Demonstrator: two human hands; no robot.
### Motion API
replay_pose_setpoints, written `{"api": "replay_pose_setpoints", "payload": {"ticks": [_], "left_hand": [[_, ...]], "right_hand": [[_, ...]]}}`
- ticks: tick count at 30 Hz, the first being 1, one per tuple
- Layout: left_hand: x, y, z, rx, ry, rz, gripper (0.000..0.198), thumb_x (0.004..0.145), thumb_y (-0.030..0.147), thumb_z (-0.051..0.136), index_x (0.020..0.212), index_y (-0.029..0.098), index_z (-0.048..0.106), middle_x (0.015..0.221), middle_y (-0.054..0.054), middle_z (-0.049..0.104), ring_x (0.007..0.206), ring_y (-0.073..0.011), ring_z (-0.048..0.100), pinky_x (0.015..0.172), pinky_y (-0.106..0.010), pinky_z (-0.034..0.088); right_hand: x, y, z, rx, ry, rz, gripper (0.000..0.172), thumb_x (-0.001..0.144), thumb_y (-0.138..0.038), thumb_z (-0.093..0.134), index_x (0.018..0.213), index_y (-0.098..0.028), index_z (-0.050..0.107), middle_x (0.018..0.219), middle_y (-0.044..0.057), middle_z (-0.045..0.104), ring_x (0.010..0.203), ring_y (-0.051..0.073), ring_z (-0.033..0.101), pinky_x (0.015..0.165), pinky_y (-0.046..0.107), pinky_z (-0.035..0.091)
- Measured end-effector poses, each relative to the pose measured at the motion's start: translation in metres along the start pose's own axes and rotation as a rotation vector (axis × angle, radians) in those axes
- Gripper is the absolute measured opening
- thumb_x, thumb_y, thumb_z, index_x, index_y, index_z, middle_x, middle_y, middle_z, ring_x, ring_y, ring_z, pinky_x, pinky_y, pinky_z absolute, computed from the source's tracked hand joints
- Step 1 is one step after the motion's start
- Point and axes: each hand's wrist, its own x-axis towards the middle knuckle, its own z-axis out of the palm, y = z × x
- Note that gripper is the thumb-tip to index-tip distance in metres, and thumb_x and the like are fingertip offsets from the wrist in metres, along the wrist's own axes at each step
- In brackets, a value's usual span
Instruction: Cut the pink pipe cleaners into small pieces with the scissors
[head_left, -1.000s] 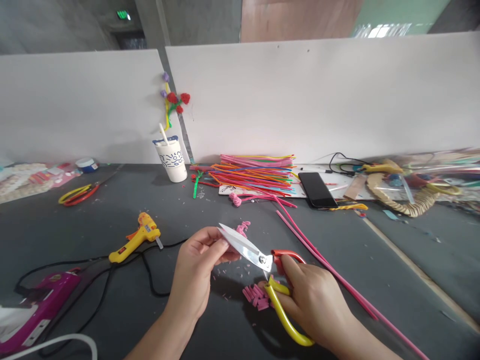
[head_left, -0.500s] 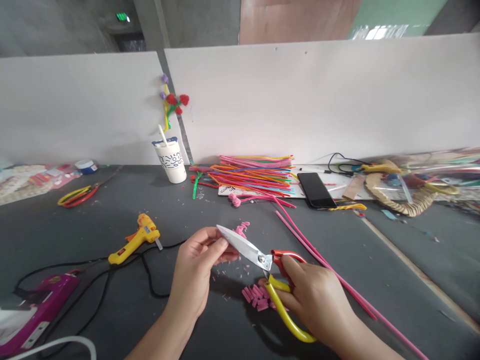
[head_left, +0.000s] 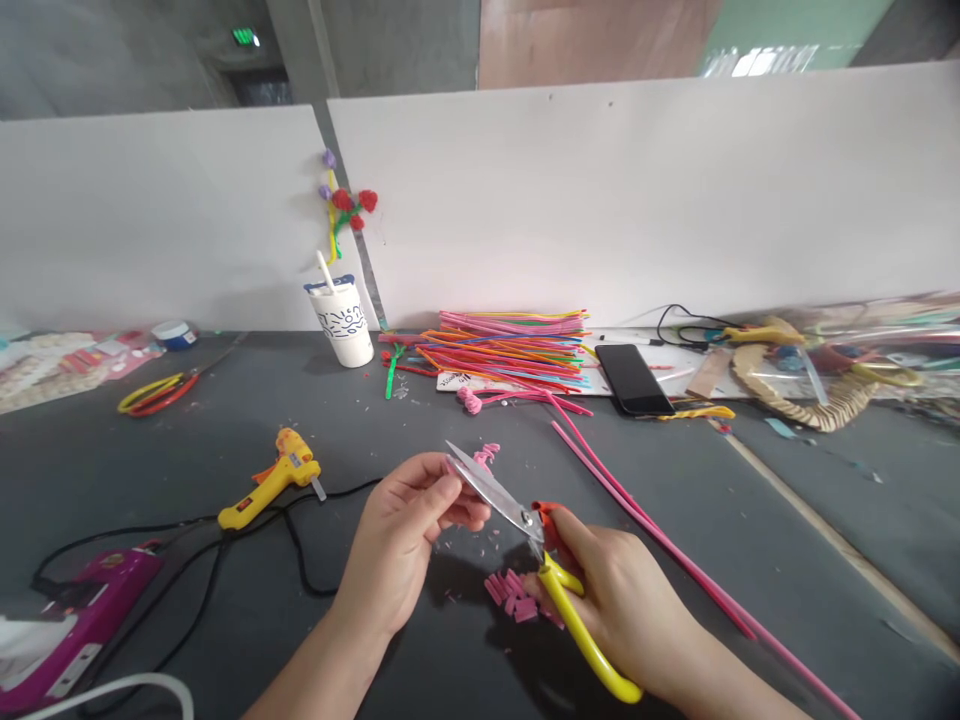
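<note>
My right hand [head_left: 619, 600] grips a pair of scissors [head_left: 499, 495] with one red and one yellow handle. Their blades point up and left, reaching the fingertips of my left hand [head_left: 409, 530]. Thumb and fingers there pinch a small pink pipe cleaner piece [head_left: 451, 465], mostly hidden by the fingers and blade. Below the blades lies a pile of short pink pipe cleaner pieces [head_left: 514, 594], partly behind the scissors. Some curled pink pieces [head_left: 487, 455] rest just beyond the blades, and pink fluff dots the dark table [head_left: 450, 660].
Long pink pipe cleaners [head_left: 652, 530] stretch along my right. A yellow glue gun [head_left: 274, 480] and purple power strip [head_left: 90, 620] with cables lie left. Behind are a cup [head_left: 346, 325], a bundle of coloured pipe cleaners [head_left: 510, 350], a phone [head_left: 634, 380] and other scissors [head_left: 157, 394].
Both hands have shifted slightly to the right. The scissors have turned a little, their yellow handle swinging down and right, and the pink piece now shows at my left fingertips.
</note>
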Motion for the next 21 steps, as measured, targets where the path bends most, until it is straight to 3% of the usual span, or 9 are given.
{"api": "replay_pose_setpoints", "payload": {"ticks": [7, 21], "left_hand": [[0.0015, 0.0008, 0.0005, -0.043, -0.017, -0.022, 0.007, 0.077, 0.017, 0.059, 0.076, 0.017, 0.065, 0.061, 0.002, 0.064, 0.052, -0.0059, 0.057, 0.052, -0.015, 0.046], [0.0, 0.0028, -0.0008, -0.043, -0.052, -0.039, 0.008, 0.077, 0.017, 0.058, 0.076, 0.016, 0.066, 0.063, 0.0, 0.065, 0.055, -0.0072, 0.059, 0.054, -0.015, 0.047]], "right_hand": [[-0.0016, 0.0003, 0.0002, -0.013, 0.028, -0.031, 0.025, 0.075, -0.039, 0.048, 0.066, -0.024, 0.03, 0.052, -0.005, 0.046, 0.042, 0.013, 0.036, 0.043, 0.023, 0.018], [-0.0022, 0.0031, 0.0024, -0.048, 0.093, -0.072, 0.026, 0.078, -0.043, 0.046, 0.065, -0.023, 0.035, 0.048, -0.004, 0.048, 0.039, 0.012, 0.039, 0.042, 0.023, 0.019]]}}
